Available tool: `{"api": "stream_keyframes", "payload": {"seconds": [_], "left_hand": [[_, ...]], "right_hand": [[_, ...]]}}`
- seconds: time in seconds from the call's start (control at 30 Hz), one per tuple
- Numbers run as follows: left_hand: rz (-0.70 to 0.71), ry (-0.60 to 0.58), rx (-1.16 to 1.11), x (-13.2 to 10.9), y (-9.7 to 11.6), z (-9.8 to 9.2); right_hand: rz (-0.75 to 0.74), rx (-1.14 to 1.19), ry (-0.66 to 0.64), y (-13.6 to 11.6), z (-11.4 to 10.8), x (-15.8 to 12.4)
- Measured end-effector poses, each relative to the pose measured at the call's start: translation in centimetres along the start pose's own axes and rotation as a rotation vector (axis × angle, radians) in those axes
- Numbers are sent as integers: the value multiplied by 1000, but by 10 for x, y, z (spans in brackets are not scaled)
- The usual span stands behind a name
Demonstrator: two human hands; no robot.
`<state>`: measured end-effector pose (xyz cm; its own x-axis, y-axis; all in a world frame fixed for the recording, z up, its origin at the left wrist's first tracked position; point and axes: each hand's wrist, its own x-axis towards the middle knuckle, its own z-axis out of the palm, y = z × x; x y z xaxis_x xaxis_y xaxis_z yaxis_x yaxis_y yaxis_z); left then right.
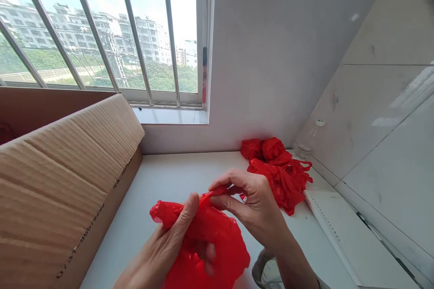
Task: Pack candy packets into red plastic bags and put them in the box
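Observation:
A thin red plastic bag is held up between both hands, above the white tabletop. My left hand grips it from the left, thumb on the near side and fingers behind the film, partly hidden. With thumb and fingertips, my right hand pinches the top edge of the bag. Behind the right hand, a heap of crumpled red plastic bags lies against the wall.
At left, an open cardboard box rises beside the table. A clear bottle stands in the back corner. A white flat board or box and a thin dark rod lie at right. A barred window is ahead.

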<state>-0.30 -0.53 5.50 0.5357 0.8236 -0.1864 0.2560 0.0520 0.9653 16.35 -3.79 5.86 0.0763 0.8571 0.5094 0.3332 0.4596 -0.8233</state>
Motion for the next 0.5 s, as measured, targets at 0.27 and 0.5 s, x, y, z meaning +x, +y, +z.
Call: {"api": "stream_keyframes", "payload": {"seconds": [0.27,0.5], "left_hand": [[58,-198,-249,12,4,-20],[331,-452,321,7,-6,-17]], "right_hand": [[-204,-248,-386,-17,-14,-15],[-7,104,-294,-1,-13,1]]}}
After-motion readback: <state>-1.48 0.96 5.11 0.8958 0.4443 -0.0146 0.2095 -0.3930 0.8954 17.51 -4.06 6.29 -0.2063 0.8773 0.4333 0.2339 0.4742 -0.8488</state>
